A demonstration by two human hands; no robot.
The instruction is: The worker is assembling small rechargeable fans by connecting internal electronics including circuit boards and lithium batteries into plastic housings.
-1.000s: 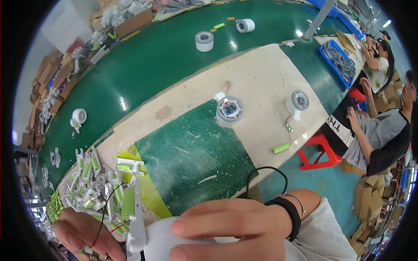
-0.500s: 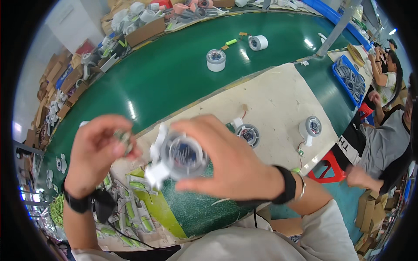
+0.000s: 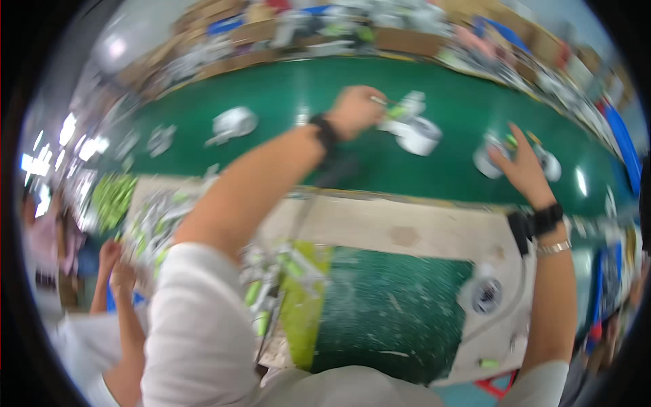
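Note:
My left hand point(image 3: 356, 112) reaches over the far green surface, its fingers pinched together at a small pale piece that blur keeps me from identifying. Just right of it lies a white round housing point(image 3: 419, 138) with white arm-like parts and a bright green cell point(image 3: 397, 111). Farther right, my right hand point(image 3: 527, 171) has its thumb and forefinger spread, the thumb close beside another white round housing point(image 3: 487, 157); whether they touch is unclear. A further white housing point(image 3: 550, 165) stands past that hand, and a grey-ringed housing point(image 3: 487, 295) sits by the cutting mat's right edge.
The green cutting mat point(image 3: 393, 312) lies on a pale board point(image 3: 359, 214). White parts with green cells point(image 3: 271, 285) are heaped left of it. A white part point(image 3: 234, 124) rests farther left. Boxes point(image 3: 413, 42) line the back. Another person's hands point(image 3: 119, 268) show at left.
The view has swung left. Both hands have moved from above the mat to the far green surface. My right hand has let go of the grey-and-white housing.

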